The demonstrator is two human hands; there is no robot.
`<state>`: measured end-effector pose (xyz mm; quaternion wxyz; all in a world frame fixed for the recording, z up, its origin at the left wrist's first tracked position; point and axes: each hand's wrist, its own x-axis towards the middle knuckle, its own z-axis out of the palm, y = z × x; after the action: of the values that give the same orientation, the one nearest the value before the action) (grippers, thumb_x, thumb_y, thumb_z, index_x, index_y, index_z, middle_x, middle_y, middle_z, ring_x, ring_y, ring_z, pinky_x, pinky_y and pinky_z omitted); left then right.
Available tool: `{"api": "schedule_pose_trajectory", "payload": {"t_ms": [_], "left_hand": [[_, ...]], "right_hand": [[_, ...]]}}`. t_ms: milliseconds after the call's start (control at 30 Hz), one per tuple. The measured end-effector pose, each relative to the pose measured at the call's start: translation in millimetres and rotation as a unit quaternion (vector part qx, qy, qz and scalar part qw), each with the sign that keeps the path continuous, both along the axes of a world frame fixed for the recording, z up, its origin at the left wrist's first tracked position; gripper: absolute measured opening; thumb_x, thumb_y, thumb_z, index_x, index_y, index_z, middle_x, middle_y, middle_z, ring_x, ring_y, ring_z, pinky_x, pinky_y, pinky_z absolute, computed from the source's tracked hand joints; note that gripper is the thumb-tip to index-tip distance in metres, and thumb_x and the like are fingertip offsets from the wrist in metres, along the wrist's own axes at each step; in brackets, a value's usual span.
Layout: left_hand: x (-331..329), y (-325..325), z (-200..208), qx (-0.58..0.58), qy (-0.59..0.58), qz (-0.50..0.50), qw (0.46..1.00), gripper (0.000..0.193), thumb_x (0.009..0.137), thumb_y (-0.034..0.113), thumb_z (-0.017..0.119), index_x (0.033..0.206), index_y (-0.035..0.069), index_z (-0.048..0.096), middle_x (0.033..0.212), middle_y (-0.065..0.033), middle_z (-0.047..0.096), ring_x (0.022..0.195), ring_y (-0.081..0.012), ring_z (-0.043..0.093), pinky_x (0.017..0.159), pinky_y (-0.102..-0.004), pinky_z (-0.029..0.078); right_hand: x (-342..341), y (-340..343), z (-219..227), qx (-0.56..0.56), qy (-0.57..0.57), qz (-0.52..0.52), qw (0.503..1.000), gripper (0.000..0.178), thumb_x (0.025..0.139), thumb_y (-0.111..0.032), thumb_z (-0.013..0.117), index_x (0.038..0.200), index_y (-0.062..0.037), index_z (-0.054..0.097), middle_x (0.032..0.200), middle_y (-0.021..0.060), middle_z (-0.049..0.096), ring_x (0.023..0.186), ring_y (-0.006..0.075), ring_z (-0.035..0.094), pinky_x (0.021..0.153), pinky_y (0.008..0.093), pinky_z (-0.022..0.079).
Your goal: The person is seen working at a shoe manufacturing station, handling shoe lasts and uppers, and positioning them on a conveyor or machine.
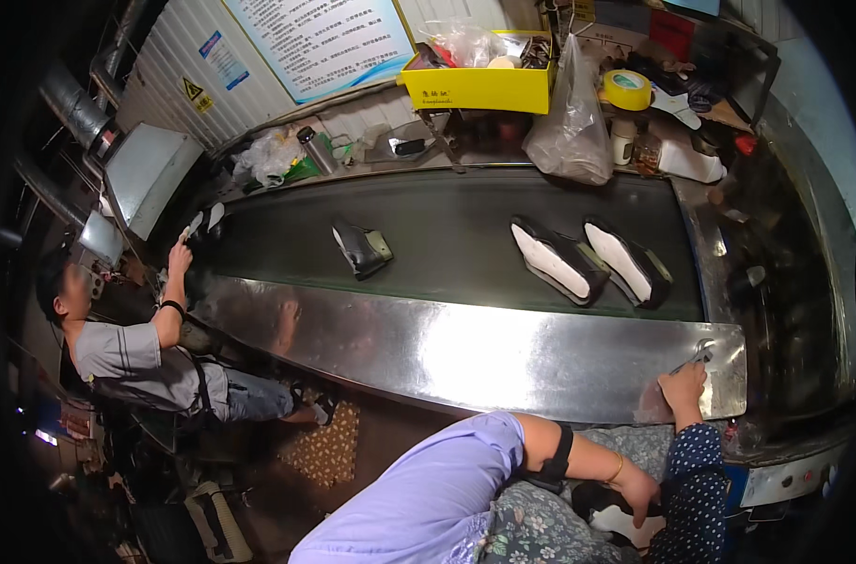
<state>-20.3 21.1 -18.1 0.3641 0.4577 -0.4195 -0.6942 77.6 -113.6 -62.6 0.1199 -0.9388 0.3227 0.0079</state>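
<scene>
My left hand [637,492] is down at my lap, its fingers closed over a black shoe with a white sole side [625,526]. The shoe is partly covered by that hand and the dotted sleeve. On the right end of the shiny metal ledge [390,338], my right hand [683,387] closes round the handle of a metal pair of pincers [701,352]. The head of the pincers points away from me and rests on or just over the metal. Much of the handle is hidden in my palm.
Beyond the ledge runs a dark green conveyor belt [447,226]. It carries two shoes lying sole up [555,263] and a black shoe upper [360,249]. A co-worker [136,357] stands at the far left, one hand on a shoe. A yellow box [479,86] and plastic bag [571,132] are behind.
</scene>
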Motion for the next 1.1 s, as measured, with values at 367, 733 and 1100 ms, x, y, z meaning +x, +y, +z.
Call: {"api": "schedule_pose_trajectory", "payload": {"t_ms": [367, 733, 1100], "left_hand": [[12, 4, 1, -0.062, 0.007, -0.070, 0.996, 0.075, 0.075, 0.023, 0.071, 0.139, -0.005, 0.044, 0.134, -0.0212, 0.054, 0.124, -0.0284, 0.050, 0.105, -0.0357, 0.039], [-3, -36, -12, 0.060, 0.067, -0.121, 0.989, 0.070, 0.092, 0.015, 0.068, 0.148, -0.004, 0.030, 0.134, -0.0095, 0.052, 0.117, -0.0127, 0.048, 0.098, -0.0270, 0.043], [-11, -21, -6, -0.072, -0.008, -0.102, 0.992, 0.073, 0.072, 0.005, 0.069, 0.140, -0.001, 0.042, 0.129, -0.0104, 0.056, 0.119, -0.0189, 0.050, 0.102, -0.0324, 0.041]], "right_hand": [[-156, -117, 18, 0.608, -0.176, -0.079, 0.770, 0.008, 0.087, -0.013, 0.063, 0.087, -0.0058, 0.059, 0.068, 0.0018, 0.057, 0.059, 0.0126, 0.056, 0.050, 0.0267, 0.043], [-386, 1, 155, 0.561, 0.091, -0.098, 0.817, 0.045, 0.099, -0.045, 0.050, 0.116, -0.0053, 0.061, 0.092, 0.0053, 0.065, 0.086, 0.0145, 0.060, 0.077, 0.0323, 0.048], [-403, 33, 68, 0.293, -0.090, -0.060, 0.950, 0.024, 0.092, -0.024, 0.057, 0.102, -0.0022, 0.061, 0.081, 0.0136, 0.060, 0.073, 0.0258, 0.060, 0.069, 0.0412, 0.047]]}}
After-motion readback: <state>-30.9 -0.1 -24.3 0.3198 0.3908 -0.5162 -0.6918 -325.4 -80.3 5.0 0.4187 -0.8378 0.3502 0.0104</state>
